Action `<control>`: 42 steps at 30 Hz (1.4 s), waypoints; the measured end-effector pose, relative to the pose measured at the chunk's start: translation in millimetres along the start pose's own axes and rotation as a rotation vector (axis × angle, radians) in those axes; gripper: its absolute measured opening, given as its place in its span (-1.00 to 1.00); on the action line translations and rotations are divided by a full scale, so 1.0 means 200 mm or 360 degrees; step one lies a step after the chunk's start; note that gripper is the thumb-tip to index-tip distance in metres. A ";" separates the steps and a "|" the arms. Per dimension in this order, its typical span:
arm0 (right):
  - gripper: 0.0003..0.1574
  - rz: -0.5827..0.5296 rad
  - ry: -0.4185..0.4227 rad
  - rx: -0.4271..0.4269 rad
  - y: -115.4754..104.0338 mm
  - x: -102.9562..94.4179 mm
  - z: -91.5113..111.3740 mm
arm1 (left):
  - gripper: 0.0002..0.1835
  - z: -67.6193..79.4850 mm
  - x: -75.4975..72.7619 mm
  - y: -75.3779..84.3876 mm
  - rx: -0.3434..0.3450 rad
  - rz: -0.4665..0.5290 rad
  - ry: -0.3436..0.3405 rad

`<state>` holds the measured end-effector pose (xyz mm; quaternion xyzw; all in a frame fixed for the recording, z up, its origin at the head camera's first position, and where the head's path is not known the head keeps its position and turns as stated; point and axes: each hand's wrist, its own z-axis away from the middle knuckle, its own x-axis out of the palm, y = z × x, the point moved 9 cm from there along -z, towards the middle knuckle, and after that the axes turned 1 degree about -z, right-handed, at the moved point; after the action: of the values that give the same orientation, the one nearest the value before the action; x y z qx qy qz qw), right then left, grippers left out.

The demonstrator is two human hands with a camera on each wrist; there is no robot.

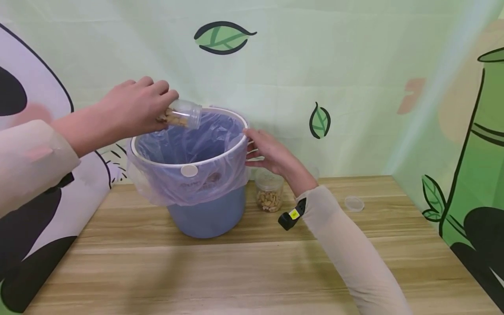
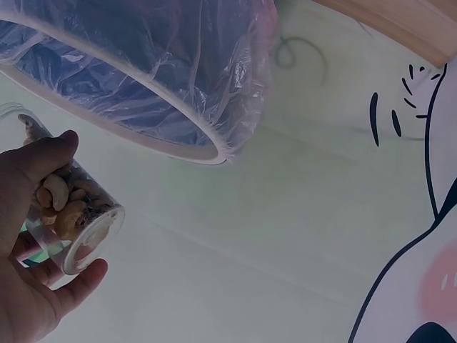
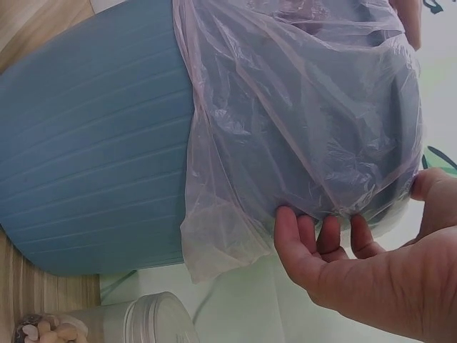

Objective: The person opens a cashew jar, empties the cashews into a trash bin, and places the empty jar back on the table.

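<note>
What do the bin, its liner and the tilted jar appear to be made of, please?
Bin: blue, dull, finely ribbed, so probably moulded plastic. Liner: thin, glossy plastic film, as its creases and see-through look suggest. Tilted jar: clear, shiny plastic or glass, with cashews showing through.

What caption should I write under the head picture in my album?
Left hand holds a nut jar tilted toward a lined blue bin; right hand touches the bin.
</note>
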<state>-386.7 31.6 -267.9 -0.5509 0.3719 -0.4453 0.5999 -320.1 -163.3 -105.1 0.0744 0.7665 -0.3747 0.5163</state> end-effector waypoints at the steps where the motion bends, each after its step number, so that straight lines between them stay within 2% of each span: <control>1: -0.61 0.0000 0.0001 0.0005 0.00 0.00 0.00 | -0.43 0.00 0.00 0.00 0.0002 0.0001 -0.0008; 14: -0.57 0.0004 0.0007 0.0004 0.01 -0.01 0.01 | -0.41 -0.01 0.01 0.01 -0.0002 -0.0026 -0.0044; 30: -0.56 0.0013 -0.0010 0.0000 0.00 0.01 0.01 | -0.39 -0.03 -0.02 0.01 0.0034 -0.0074 -0.0019; 42: -0.55 0.0023 -0.0004 0.0000 0.00 0.01 0.01 | -0.39 -0.02 -0.01 0.02 0.0063 -0.0064 -0.0010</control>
<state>-384.5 30.6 -267.7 -0.5488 0.3752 -0.4402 0.6035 -319.8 -156.5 -104.1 0.0680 0.7586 -0.4004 0.5095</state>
